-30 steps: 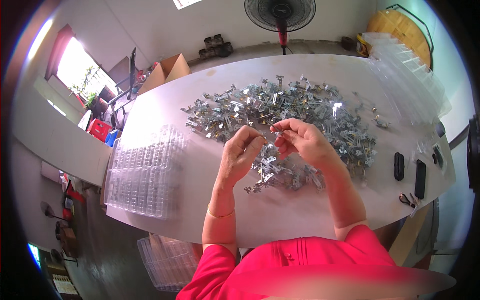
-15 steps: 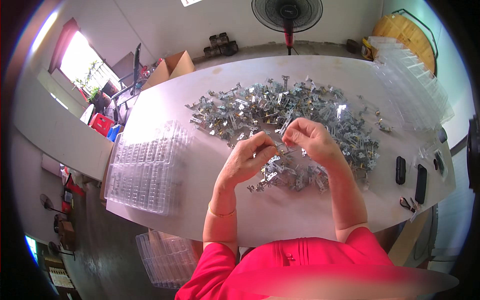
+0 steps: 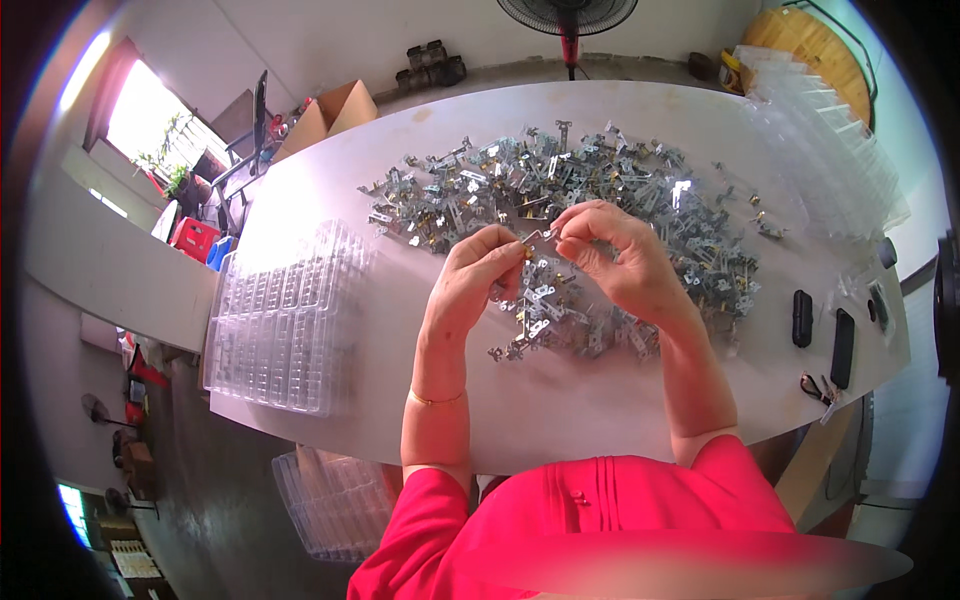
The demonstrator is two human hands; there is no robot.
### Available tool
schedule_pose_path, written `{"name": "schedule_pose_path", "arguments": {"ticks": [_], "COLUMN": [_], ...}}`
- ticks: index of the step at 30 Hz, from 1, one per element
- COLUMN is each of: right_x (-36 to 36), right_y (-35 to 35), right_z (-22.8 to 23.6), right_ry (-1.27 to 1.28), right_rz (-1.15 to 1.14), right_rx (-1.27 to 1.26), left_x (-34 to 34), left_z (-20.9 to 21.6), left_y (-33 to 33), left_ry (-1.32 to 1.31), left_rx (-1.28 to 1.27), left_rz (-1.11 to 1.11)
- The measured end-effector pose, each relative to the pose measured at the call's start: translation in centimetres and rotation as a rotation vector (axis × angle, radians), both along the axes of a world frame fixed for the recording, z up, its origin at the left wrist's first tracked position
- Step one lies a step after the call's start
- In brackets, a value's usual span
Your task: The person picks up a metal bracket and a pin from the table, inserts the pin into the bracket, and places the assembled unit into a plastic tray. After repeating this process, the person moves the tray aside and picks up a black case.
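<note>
Between my two hands, over the heap, is a small bent metal part (image 3: 538,237). My left hand (image 3: 472,275) pinches its left end between thumb and fingers, with a brassy bit showing at the fingertips. At the other end, my right hand (image 3: 622,258) is closed with thumb and forefinger on the same part. A large heap of small silvery metal parts (image 3: 500,180), some with brass-coloured pieces, spreads around and beyond both hands. Some parts of the heap are hidden behind my right hand and forearm.
Clear plastic compartment trays (image 3: 275,345) lie at the table's left; more clear trays (image 3: 815,150) stack at the far right. A black case (image 3: 802,318), a black oblong object (image 3: 843,348) and small scissors (image 3: 820,388) lie at right. A fan (image 3: 568,15) stands beyond the white table (image 3: 420,440).
The view has shifted, so the table sits slightly higher. My hands have moved a little apart, and the metal part now shows stretched between my fingertips.
</note>
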State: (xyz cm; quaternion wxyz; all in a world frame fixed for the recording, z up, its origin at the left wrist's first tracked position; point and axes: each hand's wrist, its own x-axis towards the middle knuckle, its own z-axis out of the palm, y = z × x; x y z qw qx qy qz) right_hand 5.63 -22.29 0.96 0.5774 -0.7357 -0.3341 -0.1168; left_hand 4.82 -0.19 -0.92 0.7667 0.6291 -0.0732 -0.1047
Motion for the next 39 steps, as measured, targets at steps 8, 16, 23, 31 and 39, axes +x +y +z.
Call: {"name": "schedule_pose_path", "arguments": {"ticks": [8, 16, 23, 31, 39], "right_x": [0.2, 0.8, 1.1, -0.3, -0.6], "right_y": [-0.1, -0.4, 0.6, 1.1, 1.8], "right_z": [-0.8, -0.8, -1.7, -0.7, -1.7], "right_ry": [0.219, 0.585, 0.656, 0.515, 0.237], "right_rz": [0.049, -0.003, 0.031, -0.091, -0.203], "right_rx": [0.165, 0.572, 0.518, 0.157, 0.027], "left_x": [0.4, 0.7, 1.4, 1.5, 1.1], "left_z": [-0.2, -1.6, -2.5, -2.9, -2.6], "left_y": [0.4, -0.7, -0.7, -0.7, -1.3], "left_ry": [0.076, -0.338, -0.422, -0.204, -0.189], "left_rx": [-0.164, -0.234, -0.247, -0.245, -0.058], "left_rz": [-0.117, -0.04, -0.026, 0.025, 0.022]}}
